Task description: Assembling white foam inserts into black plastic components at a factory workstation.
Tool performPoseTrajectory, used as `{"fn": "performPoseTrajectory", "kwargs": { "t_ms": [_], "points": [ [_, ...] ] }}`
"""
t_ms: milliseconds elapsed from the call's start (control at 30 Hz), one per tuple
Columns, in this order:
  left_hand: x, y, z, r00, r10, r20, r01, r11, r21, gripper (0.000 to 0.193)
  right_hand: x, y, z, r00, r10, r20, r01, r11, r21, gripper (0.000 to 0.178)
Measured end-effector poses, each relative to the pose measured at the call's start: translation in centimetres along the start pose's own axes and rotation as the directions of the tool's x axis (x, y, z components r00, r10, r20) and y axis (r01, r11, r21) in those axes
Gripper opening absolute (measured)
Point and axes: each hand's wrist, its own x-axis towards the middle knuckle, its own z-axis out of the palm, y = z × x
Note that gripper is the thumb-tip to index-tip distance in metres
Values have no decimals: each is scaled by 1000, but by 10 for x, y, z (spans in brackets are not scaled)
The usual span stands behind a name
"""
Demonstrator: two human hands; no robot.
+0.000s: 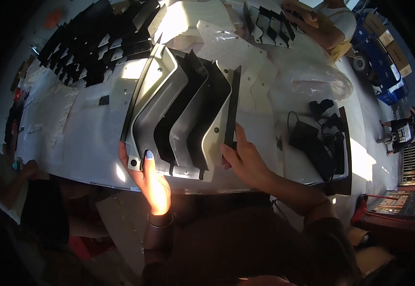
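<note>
A stack of nested moulded plastic parts [181, 112], alternating white and black, lies tilted on the white table [78, 138] in front of me. My left hand [149, 178] grips the stack's near left corner, thumb on top. My right hand [243, 157] holds the thin black part at the stack's right edge, fingers along its side. The parts fan out away from me toward the upper left.
A heap of black moulded parts [93, 45] covers the far left of the table. White flat sheets and clear plastic bags [312, 78] lie beyond. Black cables and small devices [317, 138] sit at the right. Another person's hands [302, 16] work on black parts opposite.
</note>
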Motion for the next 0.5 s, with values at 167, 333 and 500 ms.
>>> {"fn": "performPoseTrajectory", "kwargs": {
  "t_ms": [167, 333, 500],
  "points": [
    [17, -27, -65, 908, -335, 252, 327, 942, 74, 48, -76, 25, -54, 844, 91, 529, -320, 876, 361, 33],
    [19, -47, -76, 716, -608, 344, 527, 793, 304, 54, -57, 20, -123, 884, 136, 447, -218, 967, 135, 26],
    [63, -49, -92, 836, 53, 546, -546, -22, 838, 55, 29, 44, -110, 999, -1, 38, 11, 967, -253, 18]
  ]
}}
